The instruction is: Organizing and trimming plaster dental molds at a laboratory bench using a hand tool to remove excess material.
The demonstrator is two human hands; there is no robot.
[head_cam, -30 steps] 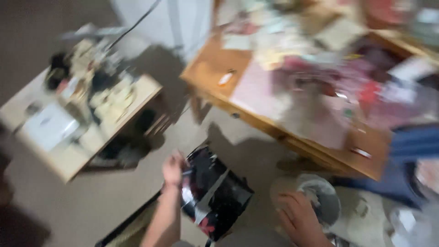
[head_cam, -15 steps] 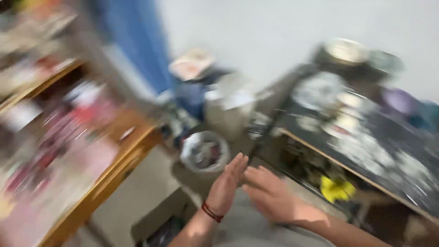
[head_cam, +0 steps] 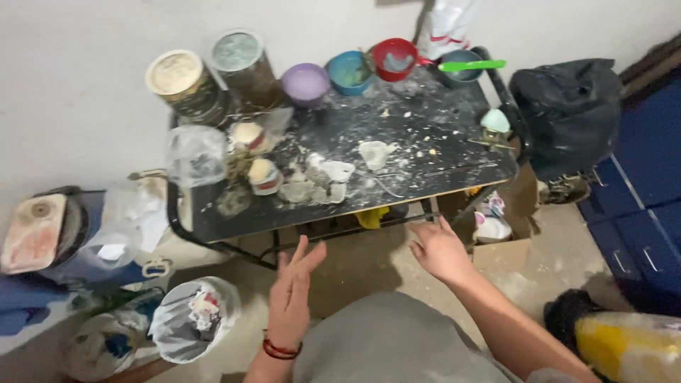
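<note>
Two bare forearms in view, no sleeves visible on either. Left hand (head_cam: 292,296): bare, no rings seen; thin red and dark cord bracelet (head_cam: 281,349) looped around the wrist just below it. Right hand (head_cam: 440,250): bare, wrist unadorned. Grey garment (head_cam: 386,340) covers the lap between both forearms.

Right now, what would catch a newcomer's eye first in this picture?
The black work table, spattered with white plaster, fills the middle, with coloured bowls along its far edge and two big tins at its far left corner. Below it, the left hand and right hand hover open and empty.
</note>
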